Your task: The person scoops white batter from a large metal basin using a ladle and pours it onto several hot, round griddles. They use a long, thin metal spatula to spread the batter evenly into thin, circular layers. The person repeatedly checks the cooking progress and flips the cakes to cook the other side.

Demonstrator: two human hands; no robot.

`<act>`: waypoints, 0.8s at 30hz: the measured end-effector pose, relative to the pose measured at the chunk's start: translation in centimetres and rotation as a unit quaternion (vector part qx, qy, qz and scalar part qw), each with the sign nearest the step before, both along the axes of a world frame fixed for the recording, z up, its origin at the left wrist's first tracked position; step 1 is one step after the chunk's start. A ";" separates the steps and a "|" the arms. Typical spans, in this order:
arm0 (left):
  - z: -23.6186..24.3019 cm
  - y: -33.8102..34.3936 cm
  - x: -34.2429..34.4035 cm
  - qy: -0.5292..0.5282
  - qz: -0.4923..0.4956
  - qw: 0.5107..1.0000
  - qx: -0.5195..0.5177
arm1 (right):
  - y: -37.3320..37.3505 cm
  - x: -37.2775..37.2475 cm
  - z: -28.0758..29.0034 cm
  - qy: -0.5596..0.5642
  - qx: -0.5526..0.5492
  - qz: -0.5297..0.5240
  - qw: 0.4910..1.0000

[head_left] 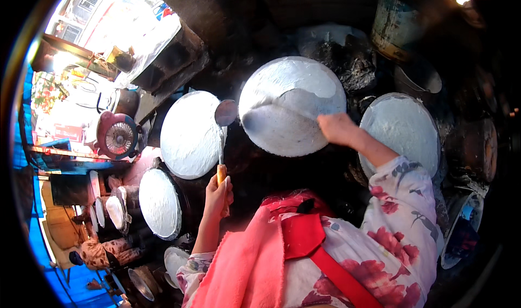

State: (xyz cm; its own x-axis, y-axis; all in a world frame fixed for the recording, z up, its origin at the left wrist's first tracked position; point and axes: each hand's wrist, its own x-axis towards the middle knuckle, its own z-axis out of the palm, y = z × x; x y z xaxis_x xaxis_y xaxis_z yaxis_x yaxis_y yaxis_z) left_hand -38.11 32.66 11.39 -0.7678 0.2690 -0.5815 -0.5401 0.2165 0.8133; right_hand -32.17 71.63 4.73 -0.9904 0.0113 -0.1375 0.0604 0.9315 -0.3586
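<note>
the left hand [218, 197], at seven o'clock, is clamped on an orange-handled metal ladle [221, 171]. a round, partly white-coated metal griddle [287, 132] lies at one o'clock; at its four o'clock edge, apart, is the right hand [335, 130], whose grip i cannot tell.

Head cam, L fisheye, looking dn

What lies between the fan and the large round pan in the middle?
In the head view, a white-coated round pan, then the round-headed utensil in the left hand, lie between the fan and the middle pan.
</note>
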 end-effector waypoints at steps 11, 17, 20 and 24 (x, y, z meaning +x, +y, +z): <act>0.1 0.0 -1.1 0.019 -0.021 1.000 0.003 | 0.6 -0.2 0.8 -0.030 -0.011 0.078 0.996; -0.6 -2.3 1.4 0.027 -0.132 0.988 -0.074 | -1.7 13.0 3.7 -0.035 -0.036 0.021 0.999; -1.2 -4.0 3.2 -0.006 -0.192 0.980 -0.053 | -3.4 20.2 3.7 0.000 -0.022 -0.091 0.996; -3.9 -8.0 3.7 0.123 -0.258 0.958 -0.027 | -8.1 23.3 1.7 0.029 -0.058 -0.255 0.965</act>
